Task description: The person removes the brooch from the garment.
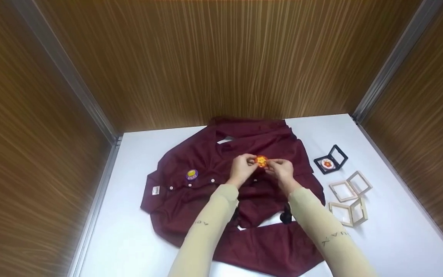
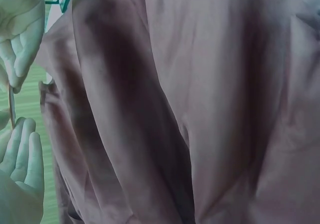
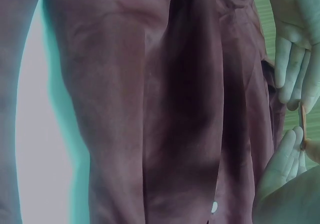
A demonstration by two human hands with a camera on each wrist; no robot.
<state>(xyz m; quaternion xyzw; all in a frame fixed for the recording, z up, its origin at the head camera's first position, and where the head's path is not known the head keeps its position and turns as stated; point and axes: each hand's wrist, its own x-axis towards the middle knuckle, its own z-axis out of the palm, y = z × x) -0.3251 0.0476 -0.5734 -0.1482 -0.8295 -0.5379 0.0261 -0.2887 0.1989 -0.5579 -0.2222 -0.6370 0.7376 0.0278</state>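
Note:
Between my two hands is a round orange-red badge (image 1: 261, 161) with a yellow figure on its face. My left hand (image 1: 241, 168) pinches its left edge with thumb and fingertips, while my right hand (image 1: 282, 171) pinches the right edge. Both wrist views catch the badge (image 2: 11, 107) edge-on as a thin disc (image 3: 302, 124); its back is not visible. Beneath the hands, a maroon button-up shirt (image 1: 183, 204) lies spread with its collar to the left. A purple and yellow round badge (image 1: 192, 174) sits on the shirt, left of my hands.
On the white table (image 1: 125, 231), right of the shirt, stands an open black display frame (image 1: 324, 169) with a white and red round badge (image 1: 327, 164) in it. Nearer me are two open light wooden frames, one (image 1: 343, 191) behind the other (image 1: 341, 214). Wood-patterned panels (image 1: 221, 61) enclose the table.

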